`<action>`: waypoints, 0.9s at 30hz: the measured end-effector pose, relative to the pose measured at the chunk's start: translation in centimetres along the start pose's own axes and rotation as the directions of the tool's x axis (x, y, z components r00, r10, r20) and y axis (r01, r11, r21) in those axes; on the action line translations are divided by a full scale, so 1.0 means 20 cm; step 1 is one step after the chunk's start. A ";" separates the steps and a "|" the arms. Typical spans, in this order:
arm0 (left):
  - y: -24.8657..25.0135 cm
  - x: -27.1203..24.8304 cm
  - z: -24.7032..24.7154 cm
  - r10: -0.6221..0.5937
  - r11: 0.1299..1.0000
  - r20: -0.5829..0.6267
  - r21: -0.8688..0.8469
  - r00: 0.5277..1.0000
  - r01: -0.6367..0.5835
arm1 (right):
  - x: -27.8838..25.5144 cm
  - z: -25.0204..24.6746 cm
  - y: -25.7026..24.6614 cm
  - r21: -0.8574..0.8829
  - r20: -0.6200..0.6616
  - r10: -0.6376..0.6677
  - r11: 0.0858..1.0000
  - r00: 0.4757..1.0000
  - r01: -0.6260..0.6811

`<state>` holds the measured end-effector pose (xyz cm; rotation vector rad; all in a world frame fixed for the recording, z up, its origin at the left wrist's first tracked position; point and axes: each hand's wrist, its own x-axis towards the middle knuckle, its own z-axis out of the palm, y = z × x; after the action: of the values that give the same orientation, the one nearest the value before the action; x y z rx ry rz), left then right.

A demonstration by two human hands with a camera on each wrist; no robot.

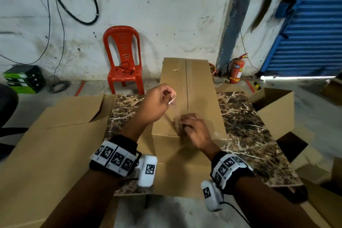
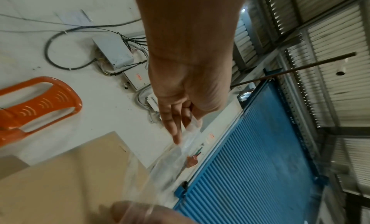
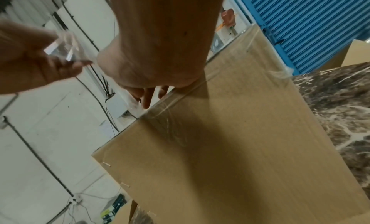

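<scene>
matt brown cardboard box (image 1: 187, 87), glossy clear plastic tape (image 1: 171, 111), polished marble-patterned tabletop (image 1: 240, 116), shiny red plastic chair (image 1: 123, 57).

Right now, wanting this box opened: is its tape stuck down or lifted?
Partly lifted: left hand pinches a clear strip up off the box; right hand rests on it.

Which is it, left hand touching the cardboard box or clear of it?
Apart. The right wrist view shows the left hand raised beside the cardboard box, wall showing between them; its fingers pinch only the clear tape.
</scene>
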<state>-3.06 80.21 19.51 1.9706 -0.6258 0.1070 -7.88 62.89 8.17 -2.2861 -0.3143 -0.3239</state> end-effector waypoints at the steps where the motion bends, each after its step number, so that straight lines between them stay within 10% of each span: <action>1: -0.03 0.02 0.00 -0.007 0.997 -0.067 0.073 0.998 0.012 | -0.01 -0.01 0.02 0.098 -0.050 -0.013 0.995 0.999 0.018; 5: -0.20 0.05 -0.04 -0.042 0.971 -0.190 0.225 0.981 0.085 | -0.03 -0.05 0.00 0.117 -0.016 0.059 0.992 0.998 -0.057; 9: -0.26 -0.01 -0.03 -0.052 0.998 -0.175 -0.036 0.983 0.046 | 0.00 0.00 0.00 -0.065 0.056 0.050 0.997 0.997 -0.047; 18: -0.32 -0.11 0.14 -0.089 0.994 -0.438 -0.095 0.895 0.052 | 0.02 -0.04 -0.01 0.414 -0.045 0.255 0.885 0.966 -0.214; 27: -0.50 -0.22 0.31 0.076 0.851 0.012 0.520 0.997 -0.071 | 0.00 -0.09 -0.01 0.550 -0.109 0.384 0.792 0.917 -0.266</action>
<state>-3.35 79.95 6.90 2.4674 -0.7204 0.3669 -8.17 61.71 9.49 -1.6965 0.1067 -0.2625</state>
